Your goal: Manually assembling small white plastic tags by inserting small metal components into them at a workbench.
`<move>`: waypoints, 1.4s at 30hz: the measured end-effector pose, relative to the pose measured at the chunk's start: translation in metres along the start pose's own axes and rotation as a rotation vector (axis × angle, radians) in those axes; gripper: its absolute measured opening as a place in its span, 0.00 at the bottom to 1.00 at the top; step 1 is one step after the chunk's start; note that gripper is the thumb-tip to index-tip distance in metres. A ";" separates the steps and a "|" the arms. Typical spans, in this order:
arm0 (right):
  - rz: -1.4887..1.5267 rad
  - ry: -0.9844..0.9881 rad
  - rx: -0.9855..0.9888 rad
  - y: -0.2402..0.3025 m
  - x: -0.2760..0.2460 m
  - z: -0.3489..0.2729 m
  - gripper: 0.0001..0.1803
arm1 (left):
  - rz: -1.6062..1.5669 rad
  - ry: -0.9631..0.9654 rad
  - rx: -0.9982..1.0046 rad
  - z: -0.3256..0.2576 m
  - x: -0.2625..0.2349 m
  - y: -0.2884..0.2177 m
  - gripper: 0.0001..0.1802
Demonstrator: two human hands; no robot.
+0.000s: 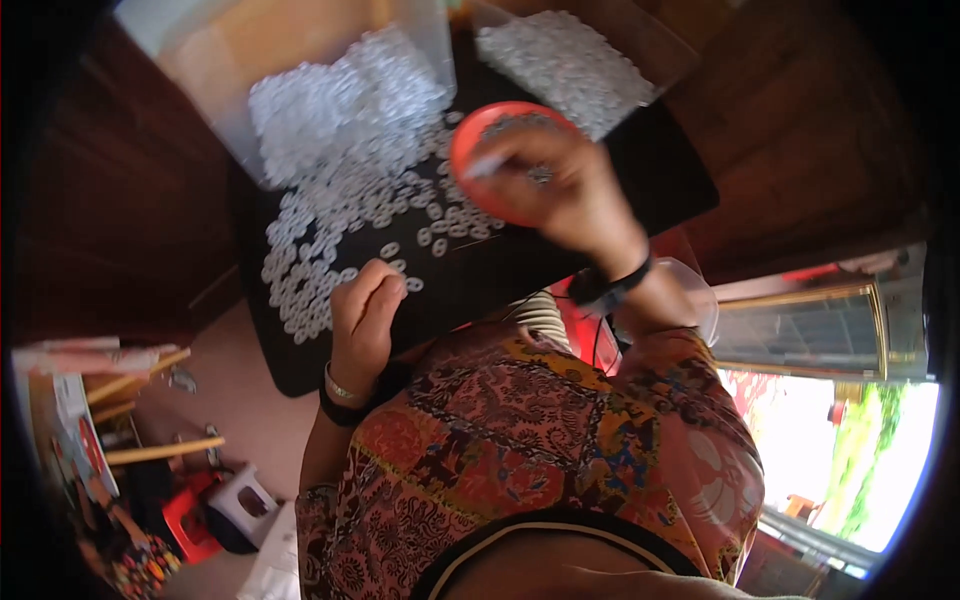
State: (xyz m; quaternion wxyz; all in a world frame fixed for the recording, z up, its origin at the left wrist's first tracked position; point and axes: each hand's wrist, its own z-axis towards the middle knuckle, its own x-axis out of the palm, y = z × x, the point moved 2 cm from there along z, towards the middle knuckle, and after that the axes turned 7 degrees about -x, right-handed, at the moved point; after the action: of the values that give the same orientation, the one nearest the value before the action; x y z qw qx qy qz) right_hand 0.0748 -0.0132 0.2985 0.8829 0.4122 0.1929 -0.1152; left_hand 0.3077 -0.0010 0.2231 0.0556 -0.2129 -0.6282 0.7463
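My left hand (368, 312) is curled closed at the near edge of the black table, beside the loose small white oval plastic pieces (305, 270). Whatever its fingers may hold is hidden. Over a round red bowl (462, 150) is my right hand (572, 190), smeared by motion. Its fingers pinch a small whitish plastic piece (485, 166). Small grey metallic-looking parts (540, 175) show in the bowl, partly covered by this hand. A few white pieces lie between the bowl and my left hand.
A clear plastic bin (440, 50) with a large heap of white pieces lies at the far left, spilling onto the black table (660, 170). Another clear container (665, 60) at the far right is full of similar pieces. Stools (245, 505) stand on the floor, lower left.
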 end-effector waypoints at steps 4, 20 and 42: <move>-0.635 -0.320 -0.258 -0.041 -0.095 0.045 0.09 | -0.005 -0.054 -0.081 -0.019 -0.016 0.014 0.11; -0.476 0.455 -0.263 -0.058 0.127 0.039 0.07 | -0.159 -0.164 -0.226 -0.052 -0.040 0.037 0.11; 0.132 0.568 0.289 -0.054 0.139 0.033 0.08 | -0.281 -0.177 -0.270 -0.035 -0.044 0.038 0.09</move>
State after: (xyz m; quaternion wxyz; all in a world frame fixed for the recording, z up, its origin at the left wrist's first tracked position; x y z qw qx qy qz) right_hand 0.1882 -0.0785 0.2205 0.7318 0.5606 0.3859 0.0356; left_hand 0.3679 0.0079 0.1934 0.0747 -0.0621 -0.7486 0.6559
